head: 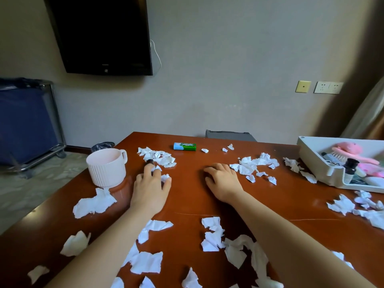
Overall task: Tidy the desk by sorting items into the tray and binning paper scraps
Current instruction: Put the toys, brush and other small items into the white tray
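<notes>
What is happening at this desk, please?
A person is clearing torn paper scraps from a brown desk. The left hand holds a few scraps between its fingers beside the pink mug; the right hand rests by another pile. The tray at the right already holds some items, while the green pack lies near the far edge.

Wall [228, 59], grey-beige: black flat television [104, 34], screen dark, mounted upper left; white cable [156, 55] looping from its right edge. Yellow wall plate [303, 86] and white double socket [328, 87] side by side, lower right. Floor [41, 179], pale, marbled: blue fabric trolley [27, 121] on a wheeled metal frame, against the wall at left. Grey chair back [228, 135] just beyond the far edge of the desk [187, 196]. Beige curtain [367, 115], far right.
</notes>
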